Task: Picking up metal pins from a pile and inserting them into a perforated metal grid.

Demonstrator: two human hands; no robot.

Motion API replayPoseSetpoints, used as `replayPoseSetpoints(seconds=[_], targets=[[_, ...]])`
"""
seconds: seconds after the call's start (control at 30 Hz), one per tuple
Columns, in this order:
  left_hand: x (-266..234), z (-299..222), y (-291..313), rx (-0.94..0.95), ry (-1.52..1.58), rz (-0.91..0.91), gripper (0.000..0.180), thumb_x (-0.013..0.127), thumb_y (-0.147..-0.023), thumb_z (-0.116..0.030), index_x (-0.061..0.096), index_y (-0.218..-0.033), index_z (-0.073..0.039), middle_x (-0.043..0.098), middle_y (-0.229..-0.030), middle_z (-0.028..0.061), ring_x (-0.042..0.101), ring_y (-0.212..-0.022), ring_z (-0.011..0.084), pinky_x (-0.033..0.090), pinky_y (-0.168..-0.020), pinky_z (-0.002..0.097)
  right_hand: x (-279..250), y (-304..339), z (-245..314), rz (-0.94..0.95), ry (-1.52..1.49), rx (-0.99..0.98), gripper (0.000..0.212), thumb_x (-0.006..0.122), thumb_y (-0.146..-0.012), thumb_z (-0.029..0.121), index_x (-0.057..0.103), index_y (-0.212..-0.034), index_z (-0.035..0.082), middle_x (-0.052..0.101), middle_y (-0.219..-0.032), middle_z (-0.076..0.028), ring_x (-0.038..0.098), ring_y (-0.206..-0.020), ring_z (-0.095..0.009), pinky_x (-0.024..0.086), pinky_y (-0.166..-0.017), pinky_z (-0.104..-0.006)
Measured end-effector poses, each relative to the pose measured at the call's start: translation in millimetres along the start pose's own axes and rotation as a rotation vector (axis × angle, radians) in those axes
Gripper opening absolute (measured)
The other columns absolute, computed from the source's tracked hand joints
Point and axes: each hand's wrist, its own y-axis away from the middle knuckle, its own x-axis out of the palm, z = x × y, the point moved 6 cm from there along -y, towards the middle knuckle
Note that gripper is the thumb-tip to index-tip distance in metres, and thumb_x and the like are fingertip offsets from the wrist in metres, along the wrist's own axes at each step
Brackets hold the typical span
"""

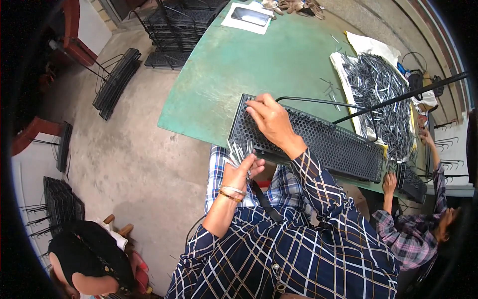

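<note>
A long black rack [336, 149] with rows of round holes lies slantwise across the table's near edge, a thin black rod frame [318, 101] rising from its far side. In my left hand [240, 175], closed, is a bundle of thin silvery metal pins [240, 150], held against the rack's near left corner. My right hand [274, 122] reaches over the rack, thumb and fingertips pinched at its far left corner. Whatever those fingertips hold is too small to make out.
A pile of loose metal pins [383, 94] fills a white sack on the green table [204, 94]. A phone [250, 16] and gloves [298, 6] lie at the far edge. At right a co-worker [411, 239] handles another rack. More black racks [117, 82] stand on the floor at left.
</note>
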Motion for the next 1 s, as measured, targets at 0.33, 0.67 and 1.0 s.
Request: replayPoseSetpoints(seconds=[0.33, 0.67, 1.0], targets=[[15.8, -7.9, 2.3, 0.047, 0.011, 0.038, 0.02, 0.055, -0.089, -0.009, 0.053, -0.105, 0.002, 0.061, -0.096, 0.0123, 0.064, -0.084, 0.0234, 0.057, -0.067, 0.0299, 9.7, 53.4, -14.8, 0.351, -0.667, 0.634, 0.028, 0.067, -0.08, 0.023, 0.067, -0.086, -0.004, 0.065, -0.07, -0.009, 0.058, -0.06, -0.011, 0.046, -0.055, -0.0258], [5.5, -7.2, -2.6, 0.052, -0.06, 0.01, 0.021, 0.056, -0.089, -0.013, 0.055, -0.103, 0.002, 0.062, -0.094, 0.0135, 0.065, -0.081, 0.0235, 0.057, -0.065, 0.032, 9.2, 48.3, -25.0, 0.428, -0.652, 0.693, 0.027, 0.067, -0.081, 0.022, 0.067, -0.087, -0.004, 0.062, -0.065, -0.003, 0.052, -0.054, -0.006, 0.042, -0.048, -0.0224], [3.3, 2.5, -3.2, 0.05, -0.094, -0.04, 0.022, 0.055, -0.089, -0.014, 0.055, -0.101, 0.006, 0.062, -0.089, 0.0139, 0.065, -0.077, 0.0237, 0.058, -0.061, 0.0313, 2.8, 56.5, -17.6, 0.394, -0.663, 0.757, 0.024, 0.068, -0.08, 0.019, 0.067, -0.087, -0.005, 0.064, -0.066, -0.006, 0.054, -0.051, -0.008, 0.043, -0.047, -0.0225]])
